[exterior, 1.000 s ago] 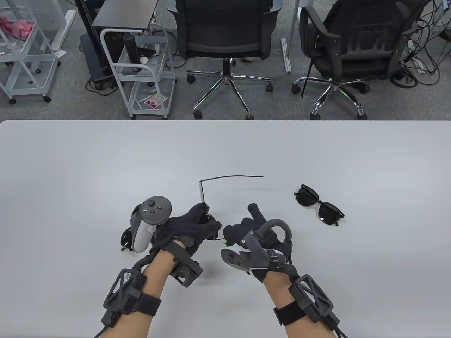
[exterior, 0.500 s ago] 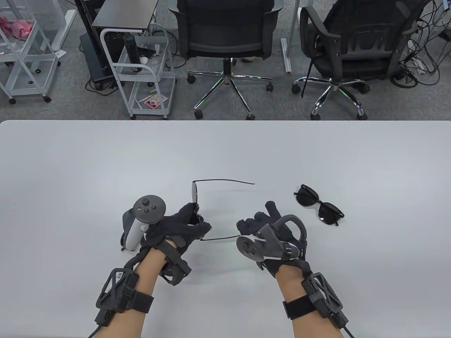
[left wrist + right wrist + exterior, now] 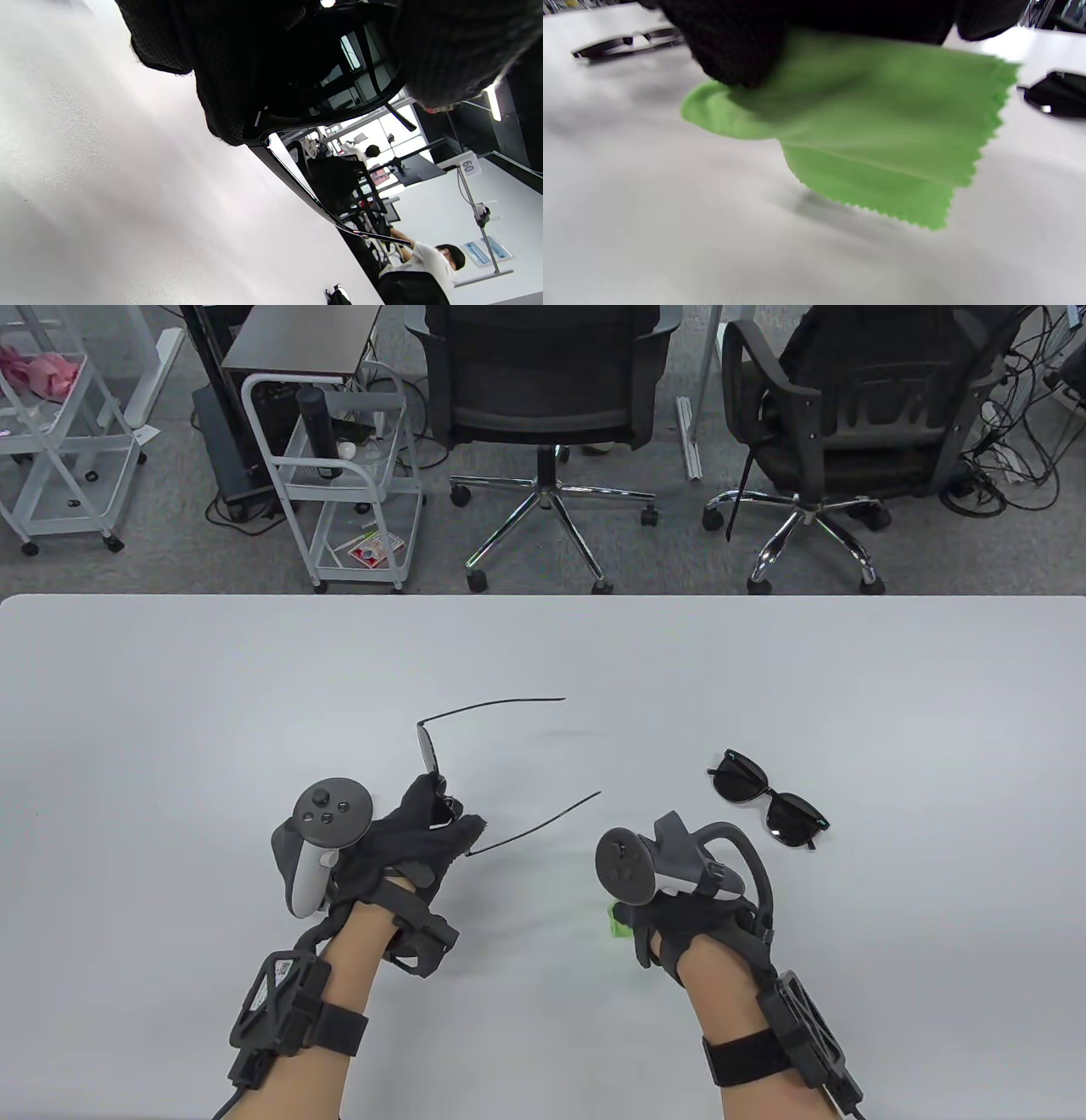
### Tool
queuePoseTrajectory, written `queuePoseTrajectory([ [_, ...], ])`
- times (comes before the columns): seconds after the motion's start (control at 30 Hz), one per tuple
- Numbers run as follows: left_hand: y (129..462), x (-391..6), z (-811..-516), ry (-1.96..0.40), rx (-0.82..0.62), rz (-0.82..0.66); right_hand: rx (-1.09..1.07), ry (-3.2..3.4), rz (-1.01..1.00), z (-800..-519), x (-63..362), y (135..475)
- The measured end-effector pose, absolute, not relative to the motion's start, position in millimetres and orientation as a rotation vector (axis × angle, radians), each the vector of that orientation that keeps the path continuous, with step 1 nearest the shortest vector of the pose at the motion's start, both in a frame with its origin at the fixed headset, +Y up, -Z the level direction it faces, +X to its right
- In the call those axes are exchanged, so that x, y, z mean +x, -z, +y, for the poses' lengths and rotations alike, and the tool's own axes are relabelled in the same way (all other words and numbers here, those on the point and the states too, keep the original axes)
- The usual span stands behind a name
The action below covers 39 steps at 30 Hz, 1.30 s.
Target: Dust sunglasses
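Note:
My left hand (image 3: 450, 821) grips a black pair of sunglasses (image 3: 427, 749) by the frame and holds it above the table, both temples open and pointing right. In the left wrist view the dark lens (image 3: 339, 84) sits between my gloved fingers (image 3: 220, 63), one temple running down to the right. My right hand (image 3: 649, 918) is apart from these glasses, low over the table, and pinches a green cleaning cloth (image 3: 617, 920). The cloth (image 3: 874, 140) hangs from my fingertips (image 3: 734, 55) just above the table.
A second pair of black sunglasses (image 3: 768, 806) lies on the white table (image 3: 254, 687), right of my hands; a pair also shows in the right wrist view (image 3: 628, 42). A dark object (image 3: 1052, 93) lies at that view's right edge. Office chairs and carts stand beyond the far edge.
My right hand let go of the near temple and drew back toward me with the cloth, turning palm down. My left hand moved the held sunglasses left and away.

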<state>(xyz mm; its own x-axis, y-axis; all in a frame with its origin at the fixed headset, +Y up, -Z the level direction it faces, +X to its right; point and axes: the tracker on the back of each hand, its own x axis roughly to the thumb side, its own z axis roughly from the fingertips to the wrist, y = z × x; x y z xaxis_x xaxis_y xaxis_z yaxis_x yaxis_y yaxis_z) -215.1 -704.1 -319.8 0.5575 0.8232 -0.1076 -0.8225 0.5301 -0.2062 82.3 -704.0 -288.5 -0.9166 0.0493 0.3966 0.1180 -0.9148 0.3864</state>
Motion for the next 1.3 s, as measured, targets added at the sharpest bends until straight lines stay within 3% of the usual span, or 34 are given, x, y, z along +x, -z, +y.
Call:
queuePoseTrajectory([
  [0.1,320,-212,-704,-0.987,-0.254,-0.016,-0.615,2.959,-0.775,-715,85,291],
  [0.23,320,-209,-705,-1.007,-0.266,-0.032,-0.646,3.028,-0.758,-714,88,292],
  [0.67,312,-180,-708,-1.027,-0.347,-0.165,-0.798,3.454,0.111,-688,77,284],
  [0.77,308,-166,-708,-0.992,-0.373,-0.216,-0.833,3.471,0.199,-686,71,280],
  [0.9,300,-146,-706,-0.962,-0.415,-0.294,-0.966,3.46,0.129,-687,62,277],
  [1.03,299,-147,-705,-0.925,-0.391,-0.284,-0.917,3.417,0.24,-681,69,277],
  [1.2,303,-158,-702,-0.76,-0.289,-0.235,-0.759,3.534,0.681,-663,95,273],
  [1.3,304,-161,-700,-0.719,-0.248,-0.228,-0.67,3.574,0.692,-664,105,276],
])
